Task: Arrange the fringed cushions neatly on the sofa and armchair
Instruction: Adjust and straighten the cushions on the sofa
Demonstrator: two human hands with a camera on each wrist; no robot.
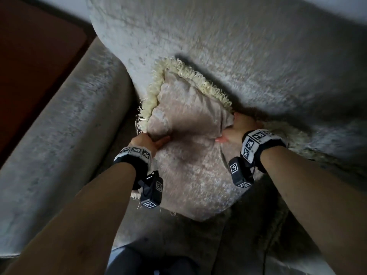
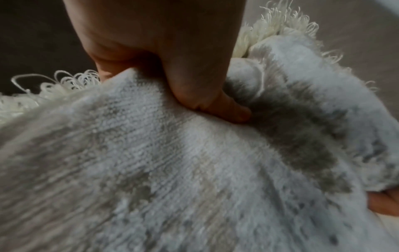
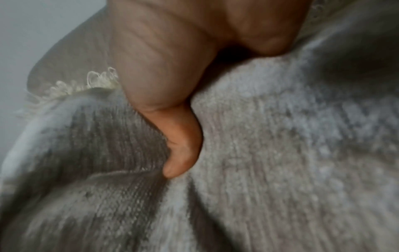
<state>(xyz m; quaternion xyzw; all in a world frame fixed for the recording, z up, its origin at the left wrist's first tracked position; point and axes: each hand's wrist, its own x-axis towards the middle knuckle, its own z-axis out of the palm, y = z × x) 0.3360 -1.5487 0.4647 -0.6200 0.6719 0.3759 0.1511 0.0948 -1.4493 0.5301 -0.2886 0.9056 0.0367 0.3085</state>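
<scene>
Here I pinch the fringed cushion point(image 1: 190, 155) between left hand point(image 1: 148, 142) and right hand point(image 1: 237, 130), corner-up against the backrest point(image 1: 258, 56) ahead.

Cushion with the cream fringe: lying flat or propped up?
Propped: the beige fringed velvet cushion leans tilted against the grey sofa backrest, both hands gripping its sides.

Both hands' fingers point(image 1: 235, 118) hidden – buried behind cushion point(image 1: 190, 155).

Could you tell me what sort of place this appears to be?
Probably a home living room: a grey upholstered seat with a padded armrest and backrest, a fringed cushion gripped by the left hand and right hand.
</scene>
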